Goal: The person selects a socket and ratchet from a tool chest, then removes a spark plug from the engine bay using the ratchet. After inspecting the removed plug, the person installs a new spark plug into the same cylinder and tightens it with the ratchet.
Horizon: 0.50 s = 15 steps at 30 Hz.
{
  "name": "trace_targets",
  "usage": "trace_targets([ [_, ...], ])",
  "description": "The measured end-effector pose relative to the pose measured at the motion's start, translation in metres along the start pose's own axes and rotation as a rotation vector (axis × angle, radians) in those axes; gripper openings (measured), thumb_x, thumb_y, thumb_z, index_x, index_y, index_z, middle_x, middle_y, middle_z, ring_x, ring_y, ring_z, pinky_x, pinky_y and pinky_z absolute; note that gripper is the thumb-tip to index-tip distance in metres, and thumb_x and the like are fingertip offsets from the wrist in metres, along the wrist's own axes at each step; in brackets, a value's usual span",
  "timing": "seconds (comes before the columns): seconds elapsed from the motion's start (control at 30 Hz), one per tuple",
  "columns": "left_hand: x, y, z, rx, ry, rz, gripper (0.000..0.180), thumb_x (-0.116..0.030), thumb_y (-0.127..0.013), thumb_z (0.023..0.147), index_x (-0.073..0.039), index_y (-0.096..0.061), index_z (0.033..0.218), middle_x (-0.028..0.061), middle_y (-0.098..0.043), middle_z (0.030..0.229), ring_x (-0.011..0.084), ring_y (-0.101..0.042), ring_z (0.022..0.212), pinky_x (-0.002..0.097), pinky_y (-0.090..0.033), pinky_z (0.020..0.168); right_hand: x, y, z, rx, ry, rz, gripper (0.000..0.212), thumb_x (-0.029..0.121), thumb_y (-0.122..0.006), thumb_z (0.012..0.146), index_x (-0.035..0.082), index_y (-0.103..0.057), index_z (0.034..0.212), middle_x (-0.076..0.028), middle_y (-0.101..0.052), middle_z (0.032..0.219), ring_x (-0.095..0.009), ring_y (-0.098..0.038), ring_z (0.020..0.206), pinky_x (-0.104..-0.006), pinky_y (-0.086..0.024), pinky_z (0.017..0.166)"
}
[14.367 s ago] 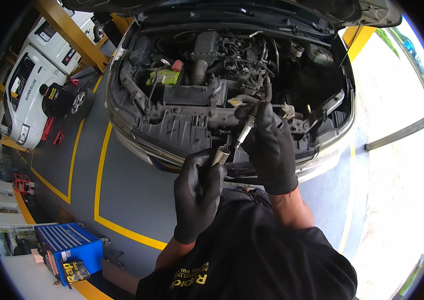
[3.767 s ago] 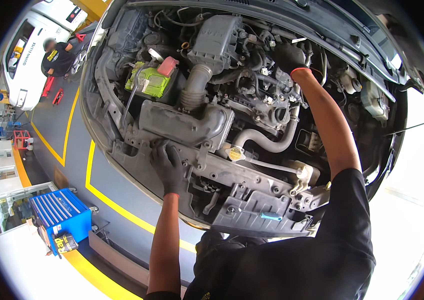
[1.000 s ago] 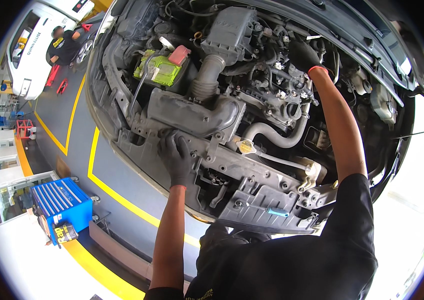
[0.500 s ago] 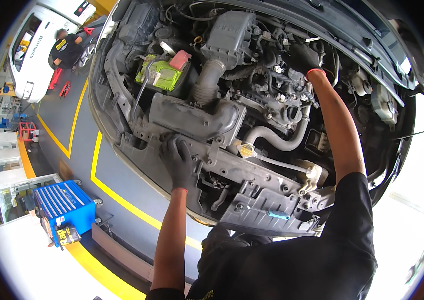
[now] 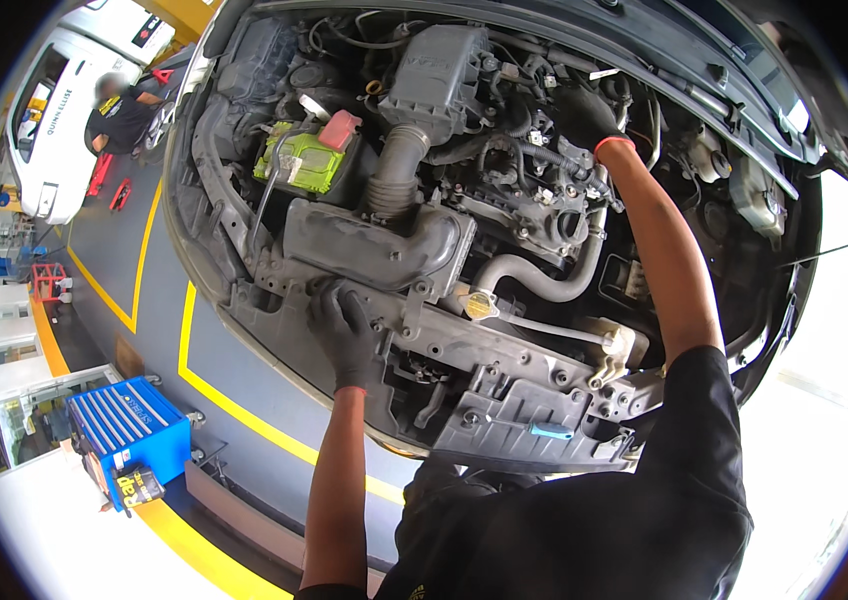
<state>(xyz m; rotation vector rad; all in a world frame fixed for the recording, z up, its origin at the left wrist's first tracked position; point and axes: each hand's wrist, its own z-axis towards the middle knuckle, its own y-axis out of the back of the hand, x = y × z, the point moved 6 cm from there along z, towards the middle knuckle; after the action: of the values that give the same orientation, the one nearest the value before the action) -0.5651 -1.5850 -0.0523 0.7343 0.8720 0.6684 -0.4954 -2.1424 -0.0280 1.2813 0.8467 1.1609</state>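
Note:
My left hand (image 5: 342,330), in a dark glove, leans on the front crossmember (image 5: 444,345) of an open engine bay. Its fingers are a little bent and spread on the panel, with nothing visible held. Beside its fingertips runs the black air intake duct (image 5: 364,245). Toward the back of the engine (image 5: 534,200) reaches my right hand (image 5: 587,115), gloved too, among hoses and wiring near the firewall. The engine parts and the hand itself hide its fingers, so what it touches does not show.
The battery (image 5: 304,160) has a bright green top with a red terminal cover. Near the radiator cap (image 5: 481,304) bends a grey hose (image 5: 544,285). A blue-handled tool (image 5: 551,431) lies on the front plastic cover. A blue tool cabinet (image 5: 134,425) stands left; a co-worker (image 5: 119,118) crouches by a white vehicle.
The view has shifted slightly, so the car sits a little farther left. Both hands keep about the same places on the engine bay.

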Motion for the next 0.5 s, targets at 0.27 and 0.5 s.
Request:
trace_targets([
  [0.27,0.011,-0.002,-0.005,0.014,0.030,0.013,0.029,-0.020,-0.059,0.110,-0.002,-0.069,0.131,0.0197,-0.071,0.131,0.0443,-0.065,0.123,0.0580,-0.049,0.104,0.014,0.013,0.003,0.143,0.096,-0.019,0.035,0.037,-0.064,0.104,0.009,-0.076,0.122,-0.022,-0.077,0.127,-0.046,-0.075,0.113,-0.0566,-0.061,0.092],
  [0.5,0.011,-0.001,-0.007,-0.005,0.022,0.022,0.029,-0.020,-0.060,0.110,-0.003,-0.070,0.131,0.0197,-0.070,0.132,0.0452,-0.064,0.122,0.0582,-0.049,0.104,0.019,0.025,0.000,0.098,-0.025,-0.133,0.031,0.028,-0.059,0.104,0.008,-0.082,0.103,-0.021,-0.082,0.107,-0.043,-0.080,0.100,-0.0571,-0.063,0.085],
])
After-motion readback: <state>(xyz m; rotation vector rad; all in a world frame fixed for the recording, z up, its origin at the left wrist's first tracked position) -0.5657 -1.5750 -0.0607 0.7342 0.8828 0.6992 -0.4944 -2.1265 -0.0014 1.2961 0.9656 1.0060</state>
